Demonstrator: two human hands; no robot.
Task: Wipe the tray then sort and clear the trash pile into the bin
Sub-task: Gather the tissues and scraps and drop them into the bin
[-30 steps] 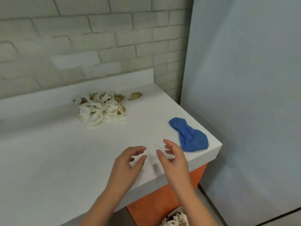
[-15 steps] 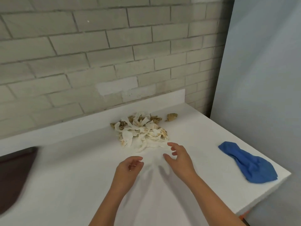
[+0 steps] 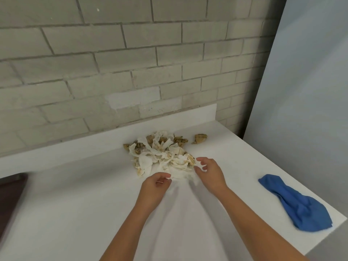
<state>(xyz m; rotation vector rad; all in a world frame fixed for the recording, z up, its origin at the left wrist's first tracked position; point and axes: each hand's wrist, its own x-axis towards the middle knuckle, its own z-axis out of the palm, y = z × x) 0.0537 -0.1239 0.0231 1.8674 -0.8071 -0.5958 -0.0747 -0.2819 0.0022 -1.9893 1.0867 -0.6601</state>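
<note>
Beside trash pile, left hand loosely curled, right hand spread, grips empty

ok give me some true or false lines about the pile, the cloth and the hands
1. The blue cloth lies on the counter, right of the trash pile. True.
2. The right hand holds the cloth. False: it is open beside the pile, apart from the cloth.
3. The pile sits on the tray. False: it lies on the counter; the dark tray is at the left edge.
4. A brown scrap lies apart from the pile. True.
</note>
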